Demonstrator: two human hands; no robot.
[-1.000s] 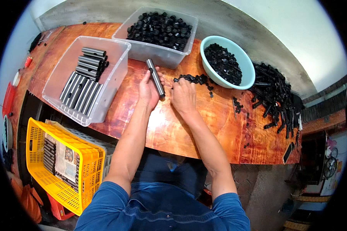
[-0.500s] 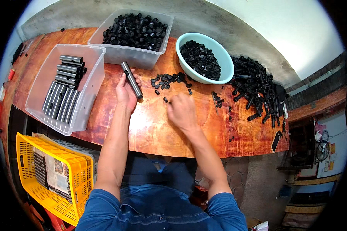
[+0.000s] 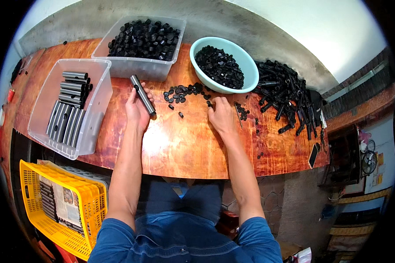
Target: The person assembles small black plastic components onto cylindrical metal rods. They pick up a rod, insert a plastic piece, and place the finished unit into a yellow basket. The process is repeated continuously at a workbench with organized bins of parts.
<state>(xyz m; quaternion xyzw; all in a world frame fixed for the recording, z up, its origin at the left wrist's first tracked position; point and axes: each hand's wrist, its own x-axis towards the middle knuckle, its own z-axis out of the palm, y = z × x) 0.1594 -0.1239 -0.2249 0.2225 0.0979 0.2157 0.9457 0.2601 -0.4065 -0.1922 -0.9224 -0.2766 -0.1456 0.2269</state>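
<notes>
My left hand (image 3: 136,115) is closed around a shiny steel tube (image 3: 141,93) with a hole in its side and a black lower end. The tube leans at a slant over the table. To the right, my right hand (image 3: 223,115) reaches low over the wood with curled fingers. Its thumb and fingertips are at a small black plug (image 3: 209,104), seemingly pinching it. A loose group of similar black plugs (image 3: 180,93) lies between the hands, with a single one (image 3: 181,115) apart nearer me.
A clear bin (image 3: 106,105) at left holds steel tubes. Behind it, another clear bin (image 3: 140,70) is full of black caps. A pale blue basin (image 3: 253,74) holds black pieces, beside a heap of black rods (image 3: 289,98). A yellow crate (image 3: 92,210) stands below the table.
My right hand has moved right and away from me, from beside the lone plug to another near the basin. The left hand still holds the tube. The whole view has shifted slightly.
</notes>
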